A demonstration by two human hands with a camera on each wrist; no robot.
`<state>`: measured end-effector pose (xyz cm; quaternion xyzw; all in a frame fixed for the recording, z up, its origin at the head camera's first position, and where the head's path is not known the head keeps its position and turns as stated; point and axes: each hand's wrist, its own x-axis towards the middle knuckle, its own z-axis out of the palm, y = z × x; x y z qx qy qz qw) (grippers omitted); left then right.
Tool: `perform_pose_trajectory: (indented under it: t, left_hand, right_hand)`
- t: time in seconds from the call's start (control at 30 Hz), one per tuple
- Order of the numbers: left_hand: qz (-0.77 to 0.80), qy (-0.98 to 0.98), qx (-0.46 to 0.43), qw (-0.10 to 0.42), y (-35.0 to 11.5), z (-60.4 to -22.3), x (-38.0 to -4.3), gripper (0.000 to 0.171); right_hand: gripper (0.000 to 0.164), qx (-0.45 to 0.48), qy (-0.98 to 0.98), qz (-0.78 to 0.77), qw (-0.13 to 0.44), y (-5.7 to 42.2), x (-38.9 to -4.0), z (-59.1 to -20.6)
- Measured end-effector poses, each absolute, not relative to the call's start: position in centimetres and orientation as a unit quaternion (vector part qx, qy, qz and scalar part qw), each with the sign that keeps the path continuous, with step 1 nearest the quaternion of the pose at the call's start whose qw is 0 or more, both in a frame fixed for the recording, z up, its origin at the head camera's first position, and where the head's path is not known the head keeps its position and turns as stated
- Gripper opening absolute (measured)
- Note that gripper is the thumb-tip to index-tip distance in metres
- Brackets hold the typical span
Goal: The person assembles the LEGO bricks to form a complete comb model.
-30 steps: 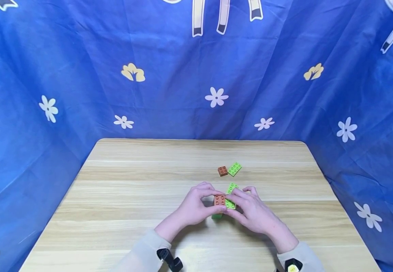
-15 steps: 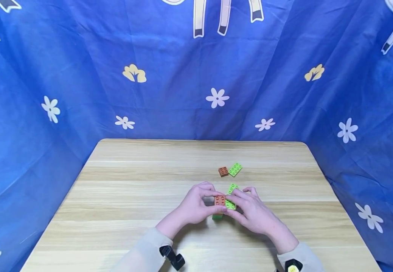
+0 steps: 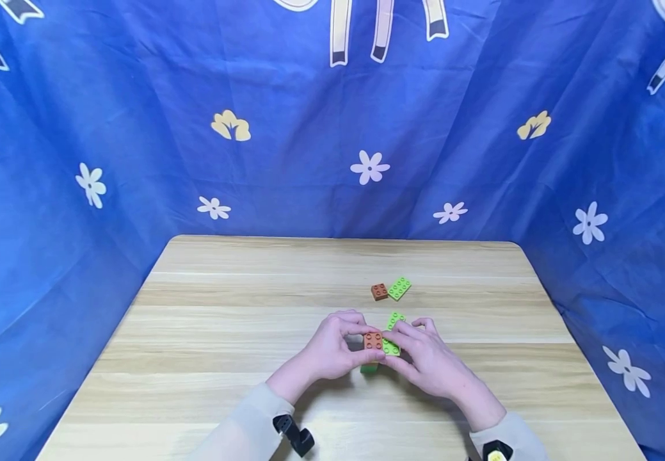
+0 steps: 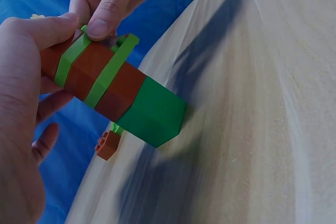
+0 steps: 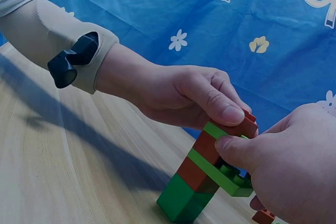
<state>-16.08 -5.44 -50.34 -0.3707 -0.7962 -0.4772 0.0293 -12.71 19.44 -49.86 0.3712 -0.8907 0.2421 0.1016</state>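
Between the hands stands a tower of toy building bricks, with a dark green block at its foot. Above that, brown bricks alternate with thin lime green plates. My left hand pinches the top brown brick, thumb on the near side and fingers on the far side. From the right, my right hand grips the tower just below the top, its thumb pressed against the upper layers. Lime green plate juts out to the right beneath the right fingers, which hide part of it.
Behind the tower, a loose brown brick lies beside a loose lime green plate on the wooden table. A blue patterned curtain surrounds the table's back and sides.
The head view has drifted slightly, so everything appears a little lower and further right. Both hands keep their hold, and the bricks keep the same arrangement.
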Motion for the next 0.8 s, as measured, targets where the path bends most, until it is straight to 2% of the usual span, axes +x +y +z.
perform_pose_trajectory:
  t: [0.43,0.8]
  left_hand:
    - [-0.441,-0.799,-0.404,0.069,-5.6,-50.5,-16.4,0.034]
    - [-0.443,-0.814,-0.372,0.056,-5.8,-51.0,-15.9,0.046]
  right_hand:
    - [0.044,0.374,-0.890,0.242,0.101,19.4,-12.8,-49.8]
    - [0.059,0.347,-0.888,0.290,0.083,21.1,-13.1,-49.2]
